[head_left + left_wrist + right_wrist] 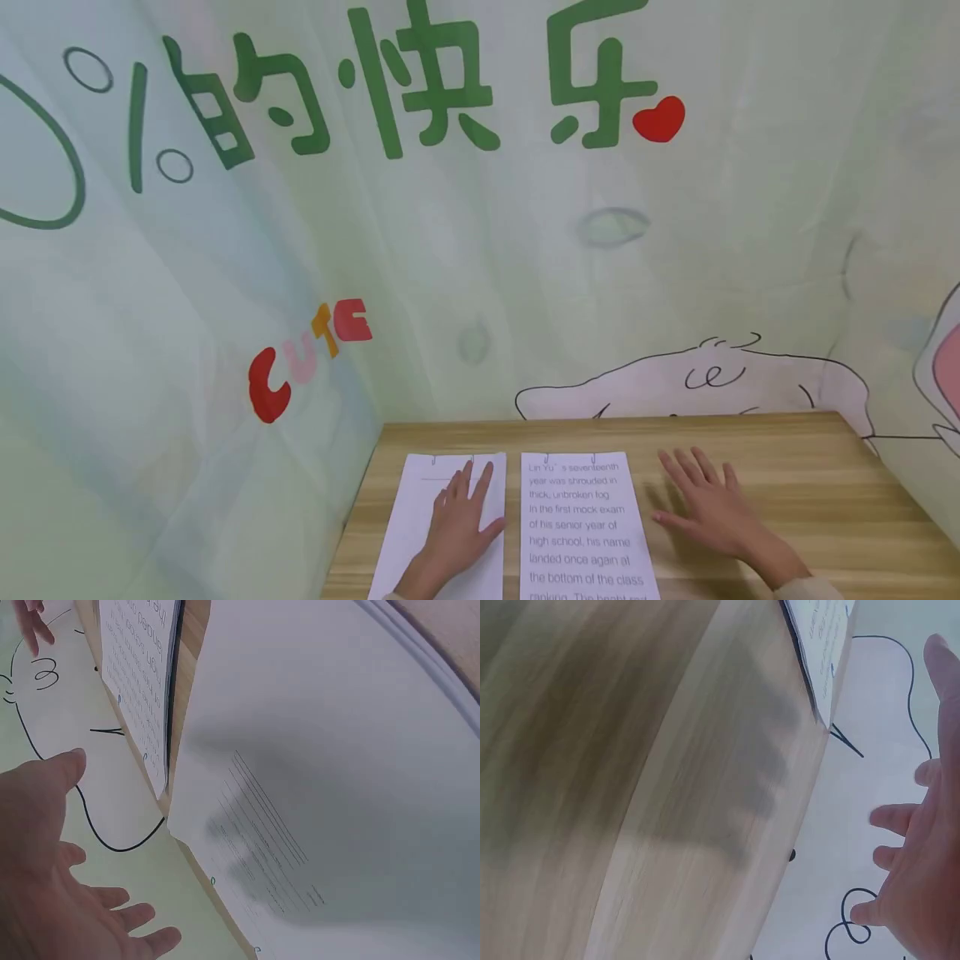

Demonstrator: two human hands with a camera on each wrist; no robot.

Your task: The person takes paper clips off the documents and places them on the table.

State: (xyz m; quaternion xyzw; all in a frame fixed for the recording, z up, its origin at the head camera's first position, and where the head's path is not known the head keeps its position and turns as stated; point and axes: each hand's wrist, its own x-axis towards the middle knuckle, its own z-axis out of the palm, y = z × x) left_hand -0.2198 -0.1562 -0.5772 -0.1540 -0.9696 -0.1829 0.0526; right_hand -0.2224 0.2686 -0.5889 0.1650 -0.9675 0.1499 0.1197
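Two stacks of white sheets, each with small rings along the far edge, lie side by side on the wooden table. Over the left stack [405, 525] hovers my left hand [459, 525], fingers spread; in the left wrist view its shadow falls across the page [337, 750], which has faint ruled lines. Large English text covers the right stack [581, 533]. To the right of that stack, my right hand [712, 508] is held above the bare wood with fingers spread. Its shadow shows on the tabletop [667, 787] in the right wrist view. Neither hand holds anything.
The wooden table [810, 475] ends against a pale printed curtain [525, 275] behind and at the left. The curtain carries green characters, a red heart [660, 119] and a cartoon outline [750, 383].
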